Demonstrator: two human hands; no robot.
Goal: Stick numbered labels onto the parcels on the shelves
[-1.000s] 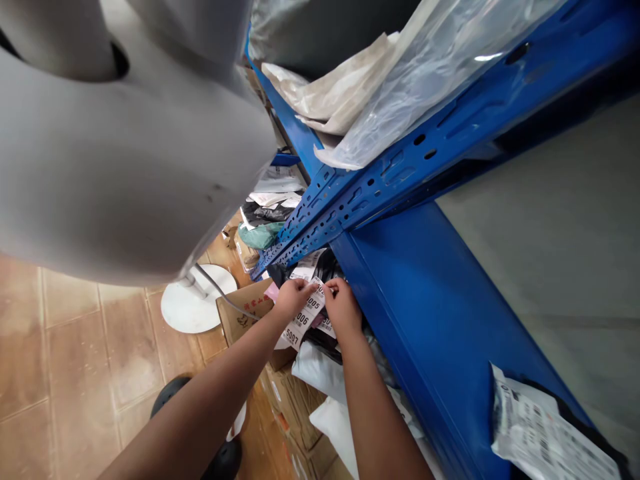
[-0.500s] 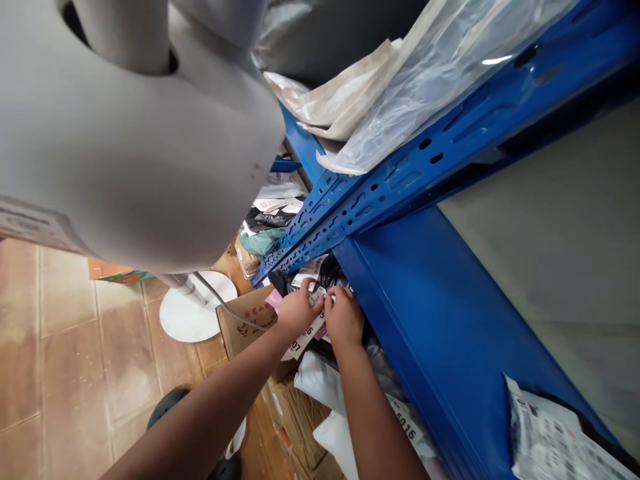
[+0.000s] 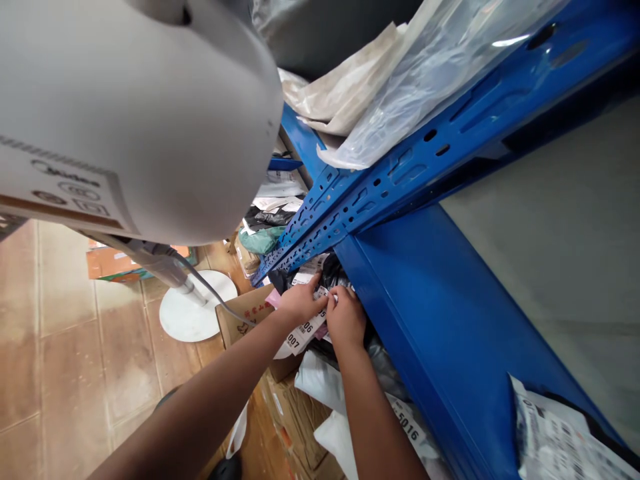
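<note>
A strip of white number labels [image 3: 302, 335] with black printed digits hangs from my hands over the parcels. My left hand [image 3: 300, 303] pinches its upper part between thumb and fingers. Close beside it, my right hand [image 3: 345, 316] has its fingertips closed on the same strip, almost touching the left thumb. Just beyond the fingers lies a black plastic parcel [image 3: 334, 270] with a white shipping label [image 3: 307, 269]. Under my forearms are white plastic mailers [image 3: 320, 381]. One label near the right forearm [image 3: 409, 427] reads 5016.
A blue metal shelf [image 3: 430, 300] runs along the right, with clear and paper bags [image 3: 345, 87] above. A large white appliance housing [image 3: 150, 127] fills the upper left, its round base [image 3: 193, 327] and cable on the wooden floor. Cardboard boxes [image 3: 293, 420] stand below.
The white housing sits higher in view and shows more of its printed label. My hands stay nearly in place, and more digits show on the label strip, which has turned slightly.
</note>
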